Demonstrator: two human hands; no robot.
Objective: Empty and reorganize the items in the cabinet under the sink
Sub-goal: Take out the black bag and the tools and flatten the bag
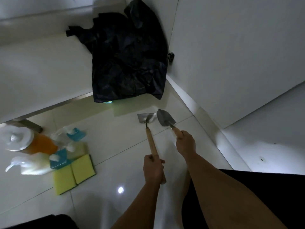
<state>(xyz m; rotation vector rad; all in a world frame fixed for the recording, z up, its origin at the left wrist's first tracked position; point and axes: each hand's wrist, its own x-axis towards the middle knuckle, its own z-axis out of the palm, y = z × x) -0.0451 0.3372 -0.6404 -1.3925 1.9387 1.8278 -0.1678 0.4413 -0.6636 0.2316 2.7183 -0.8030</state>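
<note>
Centre frame: left hand [153, 169] grips the wooden handle of a flat hoe [146, 119], right hand [185, 142] grips a pointed trowel [165, 119]. Both tools run up-frame, blades just beside each other over the floor tiles [115, 162]. Black bag [127, 58] lies directly above them; sponges [74, 172] and bottles [38, 146] are lower left, nearer the left hand, probably the set-down spot.

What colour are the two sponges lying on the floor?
Yellow, with a dark green edge; the sponges show in the head view.
</note>
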